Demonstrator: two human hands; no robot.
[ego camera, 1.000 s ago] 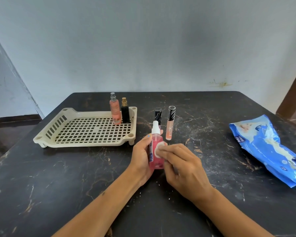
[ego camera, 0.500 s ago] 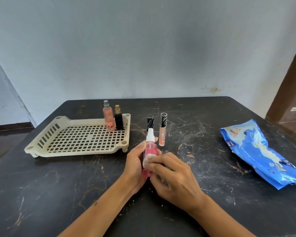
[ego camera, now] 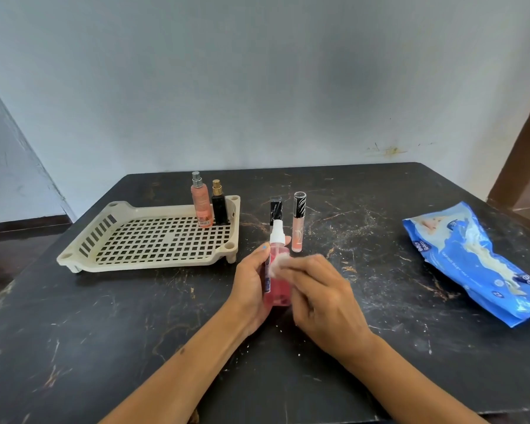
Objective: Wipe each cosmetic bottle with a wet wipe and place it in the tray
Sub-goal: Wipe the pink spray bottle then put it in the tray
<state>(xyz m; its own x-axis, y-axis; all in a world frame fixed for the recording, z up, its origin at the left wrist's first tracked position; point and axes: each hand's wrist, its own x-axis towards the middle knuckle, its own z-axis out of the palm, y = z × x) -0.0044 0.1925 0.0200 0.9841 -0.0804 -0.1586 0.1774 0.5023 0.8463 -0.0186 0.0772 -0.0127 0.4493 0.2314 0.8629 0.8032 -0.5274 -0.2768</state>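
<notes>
At the centre of the frame my left hand (ego camera: 251, 286) grips the upright pink plastic spray bottle (ego camera: 277, 280) above the black bench (ego camera: 104, 316). My right hand (ego camera: 322, 298) pinches a white wet wipe (ego camera: 279, 264) against it.

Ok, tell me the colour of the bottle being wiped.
Pink bottle with a white spray top, head view.

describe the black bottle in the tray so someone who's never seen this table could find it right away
On the dark table, look left to the cream slotted tray. Two bottles stand upright in its far right corner. The black bottle is the right-hand one: short, square, opaque, gold-capped, beside a taller peach spray bottle with a silver top.
</notes>
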